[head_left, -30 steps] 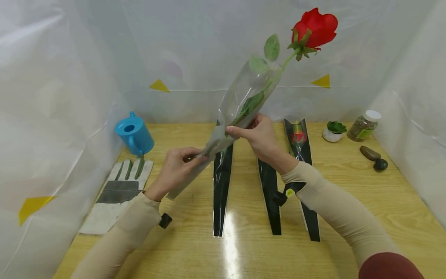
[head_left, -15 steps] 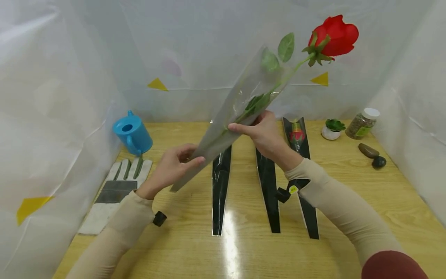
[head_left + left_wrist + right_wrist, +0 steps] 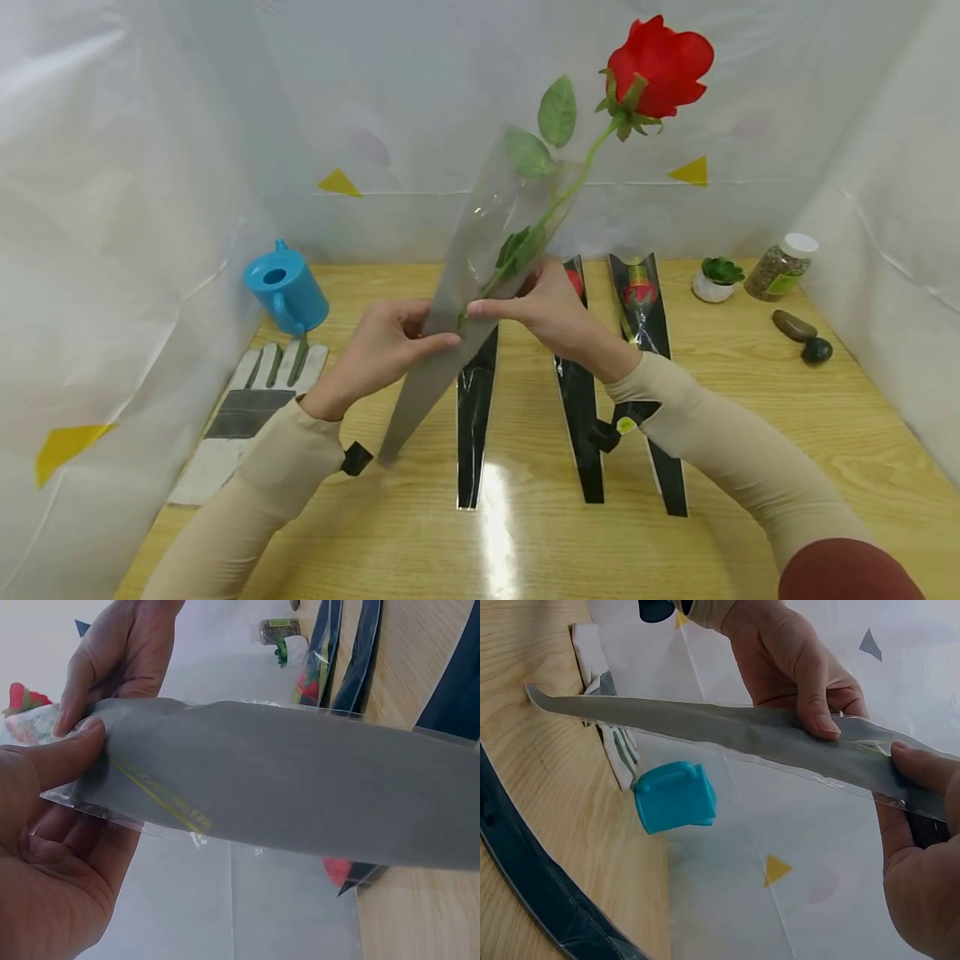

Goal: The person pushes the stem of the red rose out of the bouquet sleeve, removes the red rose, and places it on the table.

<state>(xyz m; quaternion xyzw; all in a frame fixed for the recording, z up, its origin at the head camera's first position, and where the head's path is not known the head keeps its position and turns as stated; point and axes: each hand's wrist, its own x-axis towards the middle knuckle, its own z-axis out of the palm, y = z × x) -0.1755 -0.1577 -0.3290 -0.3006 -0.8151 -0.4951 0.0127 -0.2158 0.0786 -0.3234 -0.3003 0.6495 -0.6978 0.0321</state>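
A red rose [image 3: 660, 67] with green leaves stands tilted in a clear and grey flower sleeve [image 3: 435, 375], its bloom above the sleeve's open mouth. The lower stem shows through the clear side and ends near my right thumb. My left hand [image 3: 386, 346] pinches the sleeve at mid-length, thumb on the front. Slightly higher, my right hand [image 3: 551, 317] pinches the sleeve and the stem inside it. In the left wrist view yellow lettering runs across the grey side of the sleeve. Seen from the right wrist, both thumbs press on the sleeve close together, its narrow end pointing toward the table.
Three black flower sleeves [image 3: 472, 442] lie on the wooden table [image 3: 525, 542]; the two on the right show red roses. A blue watering can [image 3: 288, 287] and a work glove [image 3: 247, 417] are at left. A small potted plant [image 3: 717, 281], jar [image 3: 782, 267] and stones [image 3: 798, 329] stand right.
The rose and sleeve swung right, then back left to a steeper tilt. Both hands have shifted on the sleeve, the right one lower and leftward. The sleeve's narrow end dropped closer to the table.
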